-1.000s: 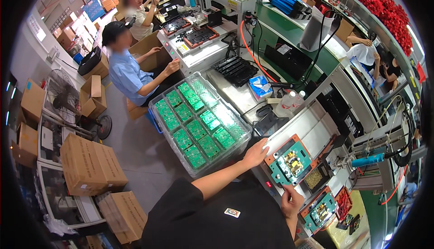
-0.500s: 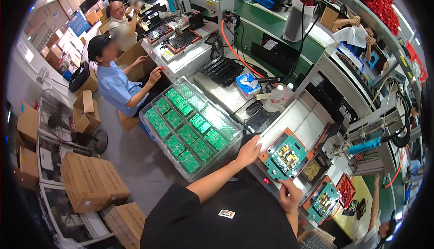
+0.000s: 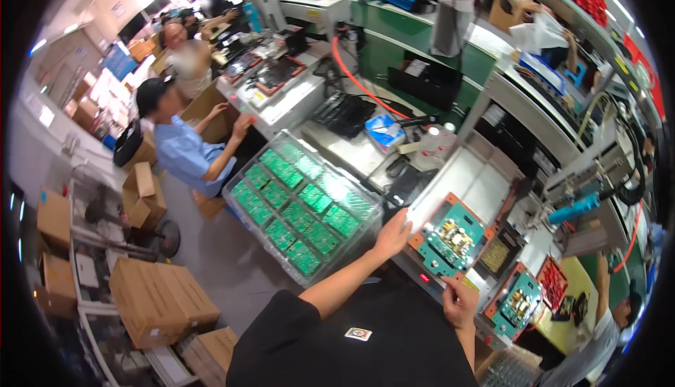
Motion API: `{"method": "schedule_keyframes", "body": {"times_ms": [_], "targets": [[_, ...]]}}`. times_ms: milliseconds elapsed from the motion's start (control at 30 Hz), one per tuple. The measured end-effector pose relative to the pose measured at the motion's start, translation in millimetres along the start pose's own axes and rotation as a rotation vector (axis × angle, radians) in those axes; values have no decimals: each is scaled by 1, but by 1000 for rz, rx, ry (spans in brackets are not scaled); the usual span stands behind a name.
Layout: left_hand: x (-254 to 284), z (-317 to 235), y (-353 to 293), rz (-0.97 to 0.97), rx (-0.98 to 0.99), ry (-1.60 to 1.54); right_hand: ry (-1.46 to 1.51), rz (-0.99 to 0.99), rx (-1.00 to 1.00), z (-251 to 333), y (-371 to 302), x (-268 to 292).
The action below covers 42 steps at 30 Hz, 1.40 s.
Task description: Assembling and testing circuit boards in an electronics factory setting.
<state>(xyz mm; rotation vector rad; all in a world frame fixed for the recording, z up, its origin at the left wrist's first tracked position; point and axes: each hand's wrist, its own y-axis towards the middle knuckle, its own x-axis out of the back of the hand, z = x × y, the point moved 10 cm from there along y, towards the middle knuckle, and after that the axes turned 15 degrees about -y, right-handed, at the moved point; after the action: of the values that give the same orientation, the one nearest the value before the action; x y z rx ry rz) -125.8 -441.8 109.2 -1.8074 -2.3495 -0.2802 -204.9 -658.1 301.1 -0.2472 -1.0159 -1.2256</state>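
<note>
A teal fixture plate (image 3: 437,259) with an orange-brown frame sits on the white machine bed (image 3: 464,176) in front of me. On the plate lies a circuit board (image 3: 453,238) with yellow and dark components. My left hand (image 3: 392,236) rests at the bed's left edge beside the fixture, fingers stretched out and holding nothing I can see. At the fixture's near edge is my right hand (image 3: 460,304), index finger extended toward the plate's corner and the other fingers curled. Whether that fingertip touches the plate is unclear. A second similar fixture (image 3: 517,302) with a board stands to the right.
A clear plastic bin (image 3: 309,274) of green circuit boards (image 3: 302,222) stands to my left. Between the fixtures sits a tray of small brass-coloured parts (image 3: 498,252), near a red parts bin (image 3: 552,281). Plastic bottles (image 3: 430,139) stand behind. A co-worker in blue (image 3: 186,148) sits at left.
The whole view has shifted slightly. My right hand's index finger now points out more at the fixture's near corner. My left hand stays at the bed's edge.
</note>
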Motion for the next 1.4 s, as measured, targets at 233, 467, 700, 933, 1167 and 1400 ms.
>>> {"method": "schedule_keyframes", "body": {"times_ms": [233,467,700,933,1167,1400], "targets": [[-22,8,14,-35,0,-34,-36,-18,-39,-36,-2,2],[-25,4,11,1,8,-30,-43,-20,-40,-29,-1,7],[26,-24,7,71,75,-95,-24,84,76,10,9,-6],[140,-31,-32,-14,-91,44,49,61,-82,67,-19,-28],[160,48,-69,242,192,-35,11,-4,-215,69,-51,-17],[222,49,-56,289,280,-308,-151,-222,-563,50,-73,20]]}}
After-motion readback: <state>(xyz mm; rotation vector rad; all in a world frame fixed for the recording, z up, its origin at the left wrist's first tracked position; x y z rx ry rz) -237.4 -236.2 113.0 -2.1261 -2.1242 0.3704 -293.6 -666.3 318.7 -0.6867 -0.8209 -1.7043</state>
